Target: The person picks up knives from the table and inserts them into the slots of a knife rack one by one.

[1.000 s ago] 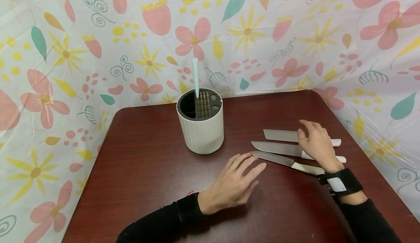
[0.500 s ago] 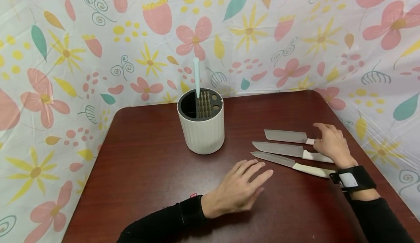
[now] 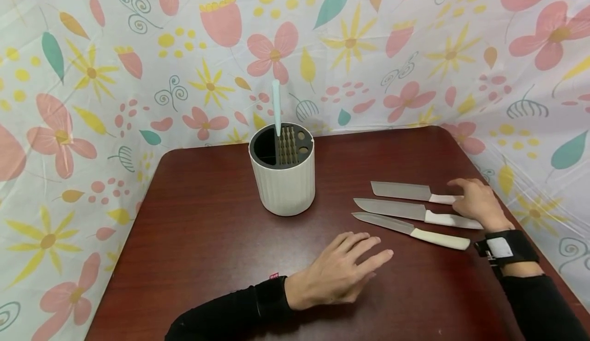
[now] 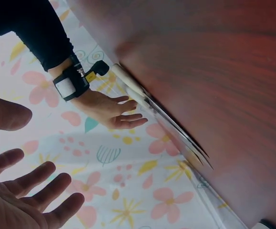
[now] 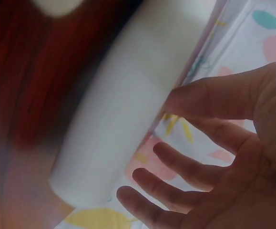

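Three knives with pale handles lie side by side on the brown table, blades toward the left in the head view. The farthest is a square-ended knife [image 3: 401,191]; beside it lies a broad pointed knife [image 3: 392,209], then a narrower knife [image 3: 440,239] nearest me. My right hand [image 3: 481,207] is at the square-ended knife's handle, covering its end, with fingers apart and slightly bent. A white handle [image 5: 123,105] fills much of the right wrist view, beside the thumb. My left hand [image 3: 338,272] hovers with fingers spread and holds nothing.
A white ribbed knife holder [image 3: 287,192] with a black slotted top stands toward the back of the table [image 3: 198,228]. A light blue handle [image 3: 276,106] sticks up from it. Behind hangs a flower-patterned cloth [image 3: 350,80].
My right hand has moved right, from over the blades and handles to the square-ended knife's handle end. My left hand has drifted slightly right and nearer me. The knives lie where they were.
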A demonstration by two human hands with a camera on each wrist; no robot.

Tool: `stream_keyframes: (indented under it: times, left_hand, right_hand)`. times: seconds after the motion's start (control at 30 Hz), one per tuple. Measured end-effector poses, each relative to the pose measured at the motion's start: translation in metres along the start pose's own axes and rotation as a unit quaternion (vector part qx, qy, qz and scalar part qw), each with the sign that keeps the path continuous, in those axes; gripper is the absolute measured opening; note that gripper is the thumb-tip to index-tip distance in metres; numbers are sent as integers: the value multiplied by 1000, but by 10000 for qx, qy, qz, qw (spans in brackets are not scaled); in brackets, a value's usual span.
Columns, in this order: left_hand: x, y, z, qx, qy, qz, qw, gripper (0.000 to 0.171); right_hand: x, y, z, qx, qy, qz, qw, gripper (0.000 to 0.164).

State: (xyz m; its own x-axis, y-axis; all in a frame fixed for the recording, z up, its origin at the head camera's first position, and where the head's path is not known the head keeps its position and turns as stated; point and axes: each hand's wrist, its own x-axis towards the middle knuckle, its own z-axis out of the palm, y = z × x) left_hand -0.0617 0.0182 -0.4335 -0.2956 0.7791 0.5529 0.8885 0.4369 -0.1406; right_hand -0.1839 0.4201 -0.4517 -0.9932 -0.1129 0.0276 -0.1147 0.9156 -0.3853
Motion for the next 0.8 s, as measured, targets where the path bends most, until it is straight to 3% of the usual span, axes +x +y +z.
stream_keyframes:
  times: [0.17,0.53,0.8]
  left_hand:
    - [0,1,-1,1,-177,125,9998,48]
    - [-3,6,4,-29,-320,279,9991,46]
    - [-6,8,6,-148,-506,354,9980,49]
  right_hand:
    - [3,8,-3,-10,-25,-270,9996,49]
    - [3,18,-4,-14,-438,-67,9990,45]
    - [5,34,-3,10,-538,-583,9968,35]
